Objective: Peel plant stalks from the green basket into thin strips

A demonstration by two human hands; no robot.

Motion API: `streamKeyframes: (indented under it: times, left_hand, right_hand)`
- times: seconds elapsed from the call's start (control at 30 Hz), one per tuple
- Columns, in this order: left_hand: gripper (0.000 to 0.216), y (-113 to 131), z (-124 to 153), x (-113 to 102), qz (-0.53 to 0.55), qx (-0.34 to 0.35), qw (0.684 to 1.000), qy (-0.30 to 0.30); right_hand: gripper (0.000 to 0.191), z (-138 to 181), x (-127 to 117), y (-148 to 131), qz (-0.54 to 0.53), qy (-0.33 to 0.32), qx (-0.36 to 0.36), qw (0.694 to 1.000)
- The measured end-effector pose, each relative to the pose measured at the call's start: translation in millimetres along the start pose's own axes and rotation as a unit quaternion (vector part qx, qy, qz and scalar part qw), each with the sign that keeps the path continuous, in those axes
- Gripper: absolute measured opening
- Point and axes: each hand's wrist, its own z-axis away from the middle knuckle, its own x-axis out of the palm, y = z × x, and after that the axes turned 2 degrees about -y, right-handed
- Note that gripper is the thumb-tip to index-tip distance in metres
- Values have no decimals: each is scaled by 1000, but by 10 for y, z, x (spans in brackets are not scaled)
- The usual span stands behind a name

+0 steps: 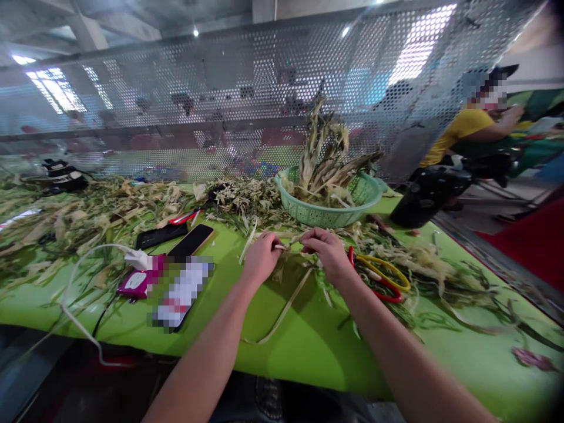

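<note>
My left hand (pixel 261 256) is closed in a pinch on a thin pale strip of dried plant leaf (pixel 284 248) above the green table. Close by on the right, my right hand (pixel 325 249) pinches the same bundle of strips, its fingertips pressed together. A long pale strip (pixel 288 306) trails down from between the hands onto the table. Just right of my right wrist lie scissors (pixel 399 277) with yellow and red handles, partly hidden by my forearm. Behind the hands stands a pale green plastic basket (pixel 304 212) holding a bunch of dry leaves (pixel 324 153).
Dried leaf scraps (pixel 110 211) cover the table's left and back. At left lie phones (pixel 191 242), a magenta box (pixel 136 285) with a white cable, and a red-handled tool (pixel 185 217). A black bottle (pixel 429 197) and a person in yellow (pixel 462 129) are at right.
</note>
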Motion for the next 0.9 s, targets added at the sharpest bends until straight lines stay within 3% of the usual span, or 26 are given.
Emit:
streamKeyframes:
  times: [0.13, 0.23, 0.4, 0.57, 0.9]
  left_hand:
    - [11, 77, 10, 0, 57, -10, 998, -25]
    - [13, 102, 4, 3, 202, -22, 978, -44]
    - [22, 106, 8, 10, 480, -102, 870, -51]
    - [23, 121, 38, 2, 582, -93, 804, -81]
    - [27, 85, 10, -5, 575, -84, 813, -49]
  right_hand:
    - [7, 81, 77, -138, -162, -43, 0, 986]
    - [9, 106, 104, -165, -223, -62, 27, 972]
    - [9, 75, 99, -118, -284, -69, 72, 954]
    - [6, 79, 111, -117, -323, -99, 74, 938]
    - [7, 104, 91, -147, -271, -129, 68, 952]
